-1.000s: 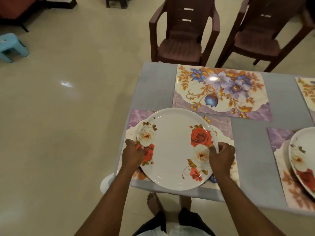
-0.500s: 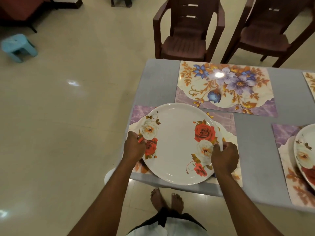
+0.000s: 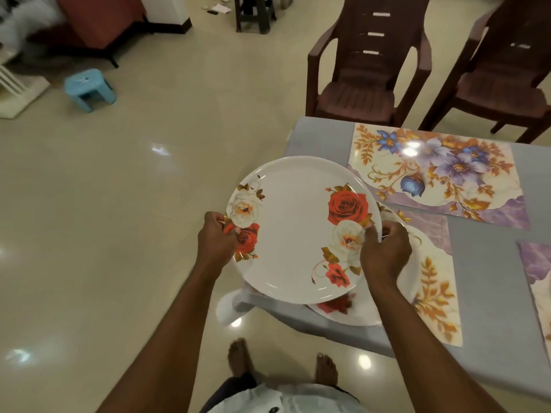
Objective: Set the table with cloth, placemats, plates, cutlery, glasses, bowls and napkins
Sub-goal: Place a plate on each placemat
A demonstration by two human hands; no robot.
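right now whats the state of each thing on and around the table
top plate: lifted, gripped at both rims
left hand: grips the plate's left rim
right hand: grips the right rim
second plate: lying on the near placemat
near placemat: flat, under that plate
far placemat: flat, bare
tablecloth: spread
chairs: unoccupied

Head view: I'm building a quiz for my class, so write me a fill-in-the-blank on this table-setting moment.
1. The rose-patterned plate is held by ____ hands.
2. A second plate lies on the near placemat, partly ____ the held plate.
3. The far placemat, printed with blue and purple flowers, carries ____ plate.
4. The small stool on the floor is ____ in colour.

Missing words: both; under; no; blue
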